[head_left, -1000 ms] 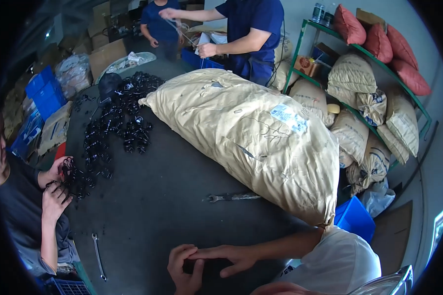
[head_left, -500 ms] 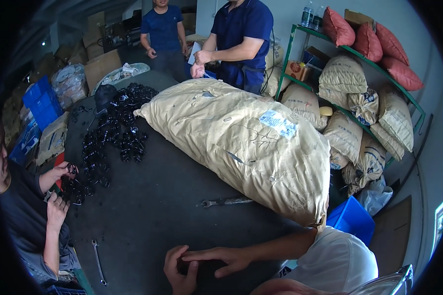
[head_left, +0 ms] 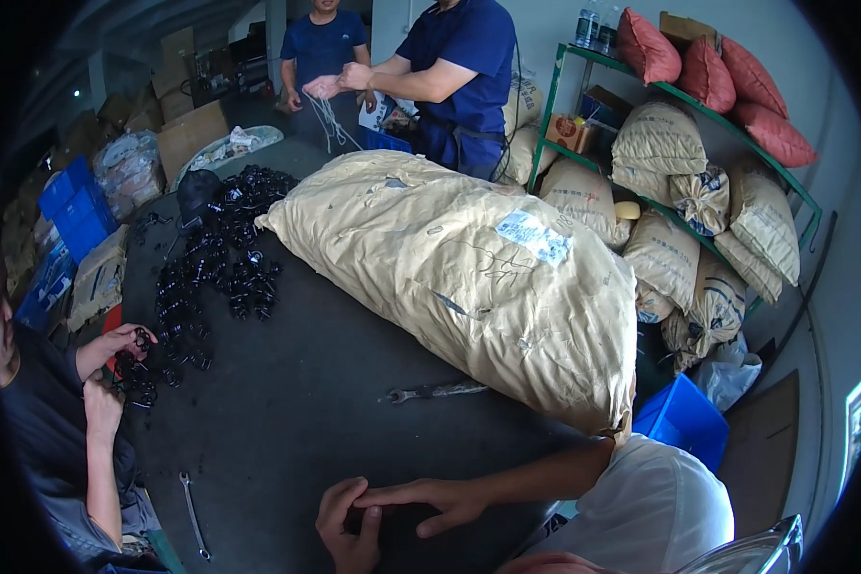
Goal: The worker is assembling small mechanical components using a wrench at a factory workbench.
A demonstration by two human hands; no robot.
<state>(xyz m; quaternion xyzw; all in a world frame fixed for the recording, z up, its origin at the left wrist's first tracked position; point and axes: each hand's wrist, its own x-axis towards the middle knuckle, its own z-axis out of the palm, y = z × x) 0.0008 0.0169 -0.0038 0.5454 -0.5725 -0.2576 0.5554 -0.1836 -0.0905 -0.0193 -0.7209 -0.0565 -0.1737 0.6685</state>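
Note:
My left hand [head_left: 346,526] rests at the table's near edge, its fingers loosely bent and the thumb apart, with nothing seen in it. From the right my right hand [head_left: 429,499] reaches across, fingers stretched out. Its fingertips meet the fingers of my left hand. Beyond them an open-end wrench [head_left: 435,391] lies partly against a large full tan sack [head_left: 430,258] stretched across the table. Another wrench [head_left: 193,515] lies left of my hands.
A heap of small black parts [head_left: 225,249] covers the far left of the dark table [head_left: 287,383]. A person [head_left: 57,421] at left handles some. Beyond the sack another person [head_left: 459,77] holds pale strings [head_left: 327,120]. Sacks on a green rack [head_left: 593,57] and a blue bin [head_left: 684,421] stand right.
The far person's hands have risen and moved left, with pale strings now hanging from them. The left person's lower hand has shifted slightly. My hands have hardly moved.

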